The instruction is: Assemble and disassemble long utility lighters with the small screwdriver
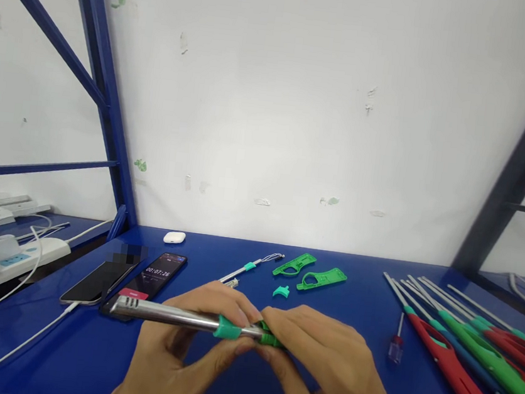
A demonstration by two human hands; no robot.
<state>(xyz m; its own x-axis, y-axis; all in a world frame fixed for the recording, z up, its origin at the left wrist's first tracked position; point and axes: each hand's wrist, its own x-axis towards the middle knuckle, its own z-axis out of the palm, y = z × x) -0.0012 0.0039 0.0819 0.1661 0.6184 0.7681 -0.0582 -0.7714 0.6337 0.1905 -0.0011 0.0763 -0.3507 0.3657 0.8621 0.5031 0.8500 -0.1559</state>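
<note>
Bright, even light, source out of view; white wall (272, 109) brightest approx. mid-pic. Glare along metal lighter tube (168, 314); blue tabletop (358, 309) darker at bottom ctr. Wide-angle distortion: L post (110, 116) & R post (507, 168) lean outward. Top R corner dark, blurry. Pixelated block by charging phone (94, 282); timer phone (158, 281) digits legible.

I see a shiny metal tube (164, 313) with a smooth plastic collar (227, 328). Near the tabletop's (366, 285) far edge lie moulded plastic shells (329, 278); the tabletop itself is glossy, the wall (278, 97) behind looks matt.
</note>
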